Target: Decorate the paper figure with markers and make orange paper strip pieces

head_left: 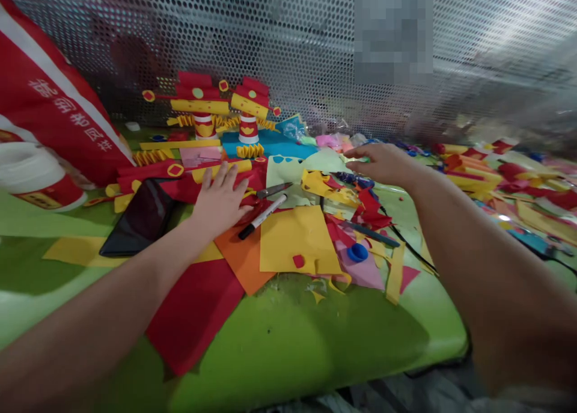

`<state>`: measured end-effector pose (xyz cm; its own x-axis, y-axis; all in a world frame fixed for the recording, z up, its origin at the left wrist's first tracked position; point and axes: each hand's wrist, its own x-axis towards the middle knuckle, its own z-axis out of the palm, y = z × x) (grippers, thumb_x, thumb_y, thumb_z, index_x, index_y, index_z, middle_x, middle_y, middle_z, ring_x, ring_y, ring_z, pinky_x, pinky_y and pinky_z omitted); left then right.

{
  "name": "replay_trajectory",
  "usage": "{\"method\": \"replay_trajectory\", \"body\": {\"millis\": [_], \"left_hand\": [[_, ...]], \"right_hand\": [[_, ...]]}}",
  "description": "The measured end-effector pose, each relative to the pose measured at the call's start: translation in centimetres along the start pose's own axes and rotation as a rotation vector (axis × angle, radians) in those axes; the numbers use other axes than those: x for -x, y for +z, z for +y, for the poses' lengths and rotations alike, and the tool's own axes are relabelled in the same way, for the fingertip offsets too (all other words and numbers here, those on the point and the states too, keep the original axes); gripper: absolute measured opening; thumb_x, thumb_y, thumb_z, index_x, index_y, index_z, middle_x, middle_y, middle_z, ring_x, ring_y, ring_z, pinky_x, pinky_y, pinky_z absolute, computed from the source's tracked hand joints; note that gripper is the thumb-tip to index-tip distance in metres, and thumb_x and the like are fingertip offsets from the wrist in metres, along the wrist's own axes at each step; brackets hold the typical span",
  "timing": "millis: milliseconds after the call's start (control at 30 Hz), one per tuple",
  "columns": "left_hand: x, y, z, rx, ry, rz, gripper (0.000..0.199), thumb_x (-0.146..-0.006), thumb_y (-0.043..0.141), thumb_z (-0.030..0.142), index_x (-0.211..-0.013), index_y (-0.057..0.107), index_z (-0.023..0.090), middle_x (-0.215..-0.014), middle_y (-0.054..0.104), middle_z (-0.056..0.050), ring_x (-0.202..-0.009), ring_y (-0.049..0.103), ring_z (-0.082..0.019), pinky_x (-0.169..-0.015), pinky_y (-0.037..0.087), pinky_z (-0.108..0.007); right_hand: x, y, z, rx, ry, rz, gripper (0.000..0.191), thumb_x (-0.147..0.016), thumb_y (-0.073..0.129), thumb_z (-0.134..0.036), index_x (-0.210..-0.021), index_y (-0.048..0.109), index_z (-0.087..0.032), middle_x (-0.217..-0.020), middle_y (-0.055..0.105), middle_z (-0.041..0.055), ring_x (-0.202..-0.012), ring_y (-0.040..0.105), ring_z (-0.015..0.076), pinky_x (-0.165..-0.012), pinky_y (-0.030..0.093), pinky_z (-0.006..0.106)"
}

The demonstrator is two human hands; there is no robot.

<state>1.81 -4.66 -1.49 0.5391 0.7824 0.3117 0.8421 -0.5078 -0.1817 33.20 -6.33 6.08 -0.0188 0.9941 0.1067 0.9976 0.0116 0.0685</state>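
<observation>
Two bare hands reach over one glossy green table (315, 329): the left hand (220, 202), left of centre in the frame, is flat with its fingers parted and no object gripped, its fingertips at one yellow rolled-paper tube (243, 166); the right hand (381, 163), right of centre, is half open with loosely bent fingers, just beside one pale green paper sheet (282, 171) near the centre, and whether it touches anything I cannot tell. Just right of the left hand lies one white-barrelled marker with a black cap (264, 216), its capped end toward the lower left. Three flat sheets spread below the middle: one yellow square paper (293, 238), one orange paper (243, 260) and one red paper (198, 311). One round blue plastic cap (357, 253) sits right of them, among scraps too jumbled to count. Two red-hatted paper-cup figures (204, 109) stand in the upper left-centre. At the left are one black flat-screened device (139, 217) and one large red bag (54, 100), upper left
</observation>
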Motion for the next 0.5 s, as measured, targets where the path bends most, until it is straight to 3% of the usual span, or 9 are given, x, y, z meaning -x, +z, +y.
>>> {"method": "replay_trajectory", "body": {"millis": [267, 367, 500], "left_hand": [[0.0, -1.0, 0.2, -0.127, -0.005, -0.075, 0.04, -0.086, 0.05, 0.039, -0.113, 0.06, 0.011, -0.11, 0.06, -0.018, -0.107, 0.052, -0.033, -0.087, 0.04, -0.042], [0.1, -1.1, 0.2, -0.091, -0.021, -0.121, 0.034, -0.087, 0.047, 0.034, -0.108, 0.062, 0.012, -0.1, 0.062, -0.016, -0.099, 0.057, -0.031, -0.08, 0.044, -0.038], [-0.1, -1.0, 0.2, -0.04, -0.023, -0.115, 0.031, -0.086, 0.047, 0.033, -0.106, 0.063, 0.013, -0.103, 0.06, -0.017, -0.096, 0.058, -0.032, -0.071, 0.047, -0.037]], "right_hand": [[0.4, 1.8, 1.3, 0.083, 0.017, -0.058, 0.037, -0.084, 0.047, -0.025, -0.114, 0.063, -0.013, -0.117, 0.065, 0.0123, -0.109, 0.059, 0.0285, -0.09, 0.045, 0.038], [1.6, 1.8, 0.4, 0.026, 0.005, -0.038, 0.035, -0.083, 0.048, -0.024, -0.112, 0.065, -0.015, -0.11, 0.068, 0.0106, -0.101, 0.063, 0.0277, -0.085, 0.048, 0.037], [5.4, 1.7, -2.0, -0.15, -0.132, 0.038, 0.027, -0.083, 0.048, -0.026, -0.102, 0.069, -0.022, -0.092, 0.073, 0.0049, -0.08, 0.067, 0.0222, -0.067, 0.051, 0.032]]}}
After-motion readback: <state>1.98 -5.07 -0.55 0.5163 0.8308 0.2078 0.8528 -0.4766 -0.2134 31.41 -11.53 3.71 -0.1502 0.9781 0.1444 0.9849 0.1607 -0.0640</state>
